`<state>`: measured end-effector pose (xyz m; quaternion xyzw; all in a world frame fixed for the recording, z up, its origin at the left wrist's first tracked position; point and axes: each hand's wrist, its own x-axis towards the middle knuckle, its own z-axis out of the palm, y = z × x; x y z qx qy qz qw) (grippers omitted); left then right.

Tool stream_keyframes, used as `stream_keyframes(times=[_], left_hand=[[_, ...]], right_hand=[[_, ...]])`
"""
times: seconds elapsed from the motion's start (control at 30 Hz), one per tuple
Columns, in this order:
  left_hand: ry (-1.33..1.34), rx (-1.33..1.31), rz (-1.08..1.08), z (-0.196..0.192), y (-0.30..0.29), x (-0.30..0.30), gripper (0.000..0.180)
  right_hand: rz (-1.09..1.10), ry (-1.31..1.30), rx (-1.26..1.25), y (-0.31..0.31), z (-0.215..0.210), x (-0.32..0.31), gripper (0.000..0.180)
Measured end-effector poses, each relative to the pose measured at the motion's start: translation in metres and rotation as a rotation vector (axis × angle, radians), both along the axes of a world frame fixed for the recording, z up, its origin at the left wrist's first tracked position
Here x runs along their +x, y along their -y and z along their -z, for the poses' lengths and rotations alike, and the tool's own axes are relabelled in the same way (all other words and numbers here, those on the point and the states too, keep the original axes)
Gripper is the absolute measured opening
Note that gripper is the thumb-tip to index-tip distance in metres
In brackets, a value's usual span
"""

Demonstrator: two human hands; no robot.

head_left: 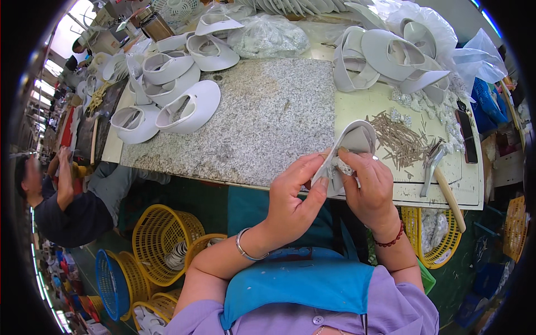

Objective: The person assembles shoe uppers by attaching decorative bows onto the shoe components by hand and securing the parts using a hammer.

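Observation:
A white visor-shaped piece [357, 137] with a grey inner side is held up over the front edge of the table, its rim turned toward me. My left hand [298, 192] is closed on its left edge, pinching it between thumb and fingers. My right hand [368, 184] is closed at the inner side of the piece, with a small glittery ornament [344, 167] under its fingertips. How the ornament meets the piece is hidden by the fingers. Just right of the hands lies a heap of short brown sticks [393, 137].
A stone slab [268, 111] covers the table's middle. More white visor-shaped pieces [190, 109] stand left and others [393, 53] at the back right. A wooden-handled hammer [446, 195] overhangs the front right edge near a dark phone [468, 137]. Yellow baskets [159, 223] stand below; another person [67, 195] sits left.

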<state>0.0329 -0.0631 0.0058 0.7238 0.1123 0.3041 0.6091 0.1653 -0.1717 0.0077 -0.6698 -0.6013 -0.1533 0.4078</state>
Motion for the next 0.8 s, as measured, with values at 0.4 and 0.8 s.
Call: stream_keyframes(times=[0.4,0.8], left_hand=[[0.055,-0.031,-0.03,0.002,-0.002,0.002,0.029],[-0.064,0.003,-0.027,0.001,0.002,-0.001,0.021]], right_hand=[[0.016,0.14,0.155,-0.002,-0.003,0.0,0.038],[-0.048,0.085,0.205,0.001,0.004,-0.007,0.029]])
